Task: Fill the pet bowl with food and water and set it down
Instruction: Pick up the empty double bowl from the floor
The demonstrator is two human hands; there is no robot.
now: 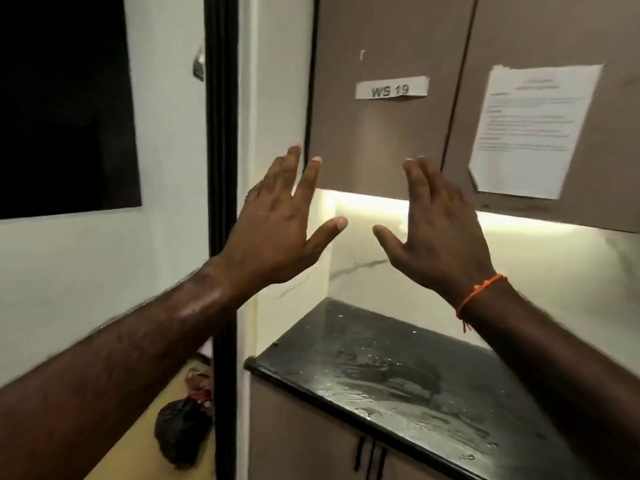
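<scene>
No pet bowl, food or water container shows in the head view. My left hand [277,223] is raised in front of me with its back toward the camera, fingers spread, holding nothing. My right hand [440,233] is raised beside it in the same way, fingers apart and empty, with an orange thread around the wrist. Both hands hover in the air before the brown upper cabinet [381,133], not touching it, well above the black countertop [398,386].
The black countertop looks wet and shiny, with brown lower cabinet doors [311,441] beneath. A "WS 19" label [391,88] and a printed sheet [533,129] hang on the upper cabinets. A dark door frame [221,168] stands at left; a black bag [183,431] lies on the floor.
</scene>
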